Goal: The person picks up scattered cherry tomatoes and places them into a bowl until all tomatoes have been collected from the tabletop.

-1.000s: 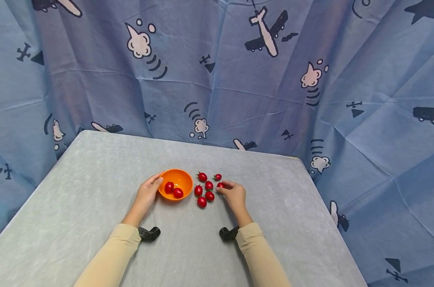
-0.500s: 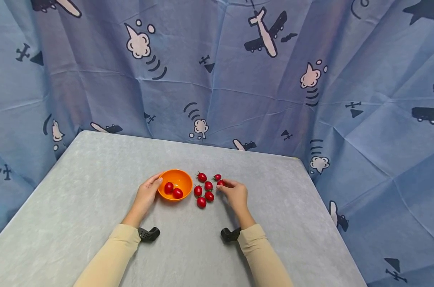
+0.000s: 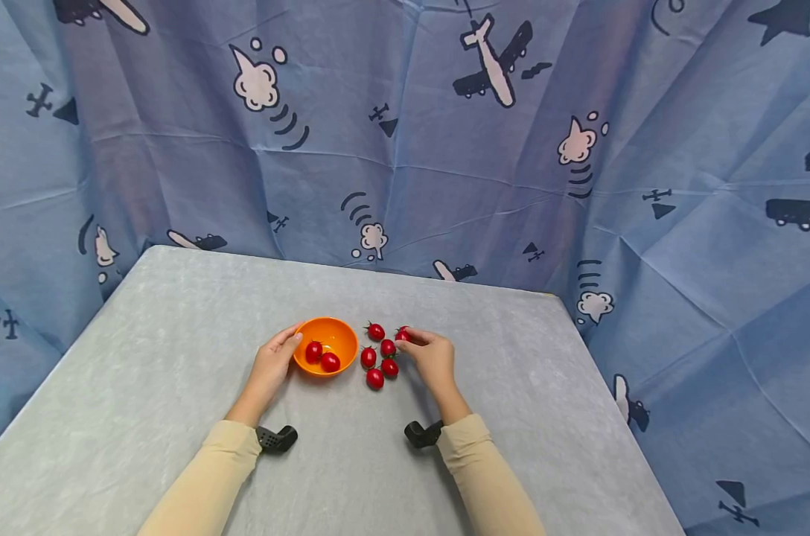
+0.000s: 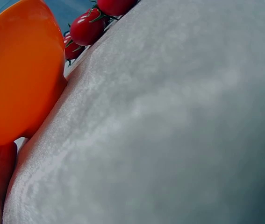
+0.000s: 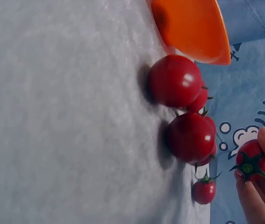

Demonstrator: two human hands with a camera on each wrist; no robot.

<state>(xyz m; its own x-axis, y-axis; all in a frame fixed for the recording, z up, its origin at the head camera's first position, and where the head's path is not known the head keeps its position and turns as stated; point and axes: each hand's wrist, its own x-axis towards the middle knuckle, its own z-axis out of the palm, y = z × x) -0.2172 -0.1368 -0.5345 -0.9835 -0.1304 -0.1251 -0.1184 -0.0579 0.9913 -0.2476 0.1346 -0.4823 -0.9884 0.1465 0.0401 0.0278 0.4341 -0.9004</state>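
Note:
My left hand [image 3: 274, 362] holds the side of an orange bowl [image 3: 345, 334], thumb at the rim and fingers on the outside. Inside the bowl lie two red cherry tomatoes [image 3: 330, 362]. In the right wrist view, my right hand [image 5: 263, 196] pinches one cherry tomato [image 5: 259, 162] between thumb and fingers, its green stem end facing the camera. That tomato is off the table, with a smaller cherry tomato [image 5: 203, 192] lying below it. Several more cherry tomatoes [image 3: 374, 379] lie on the cloth between the bowl and my right hand.
A pale grey cloth covers the table [image 3: 177, 357]. Behind it hangs a blue curtain [image 3: 338, 186] with printed planes and clouds. Black camera mounts [image 3: 278, 439] sit at both wrists.
My right hand has moved slightly left and away from me, raising the pinched cherry tomato over the smaller one. My left hand and the bowl have stayed in place.

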